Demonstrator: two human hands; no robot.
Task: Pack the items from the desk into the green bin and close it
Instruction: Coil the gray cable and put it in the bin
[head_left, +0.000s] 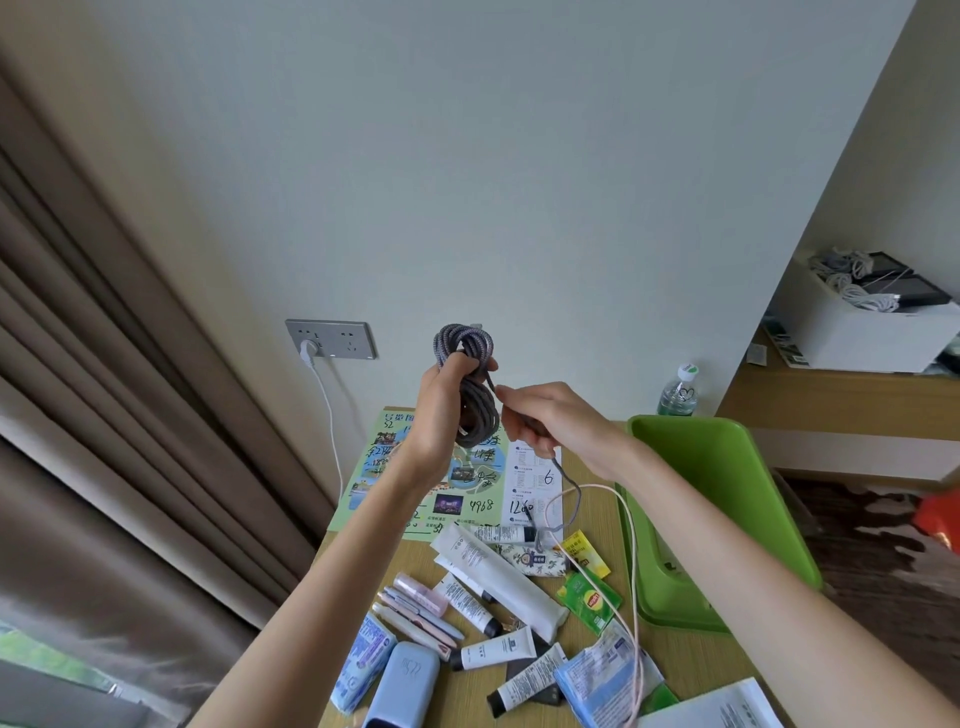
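My left hand (441, 410) is raised above the desk and grips a coil of grey braided cable (470, 384). Just to its right, my right hand (550, 418) pinches the loose strand of the same cable; the tail hangs down to the desk. The green bin (727, 499) stands open at the desk's right edge. On the wooden desk (467, 691) lie several white tubes (498, 577), pens (421, 616), a light blue case (405, 680), tea sachets (589, 597), tissue packs (363, 660) and a pink cable (631, 571).
A colourful map sheet (415, 467) and a printed paper (535, 488) lie at the desk's far side. A wall socket (332, 339) holds a white plug. A water bottle (678, 392) stands behind the bin. Curtains hang at left. A white box with cables (862, 322) sits on a shelf at right.
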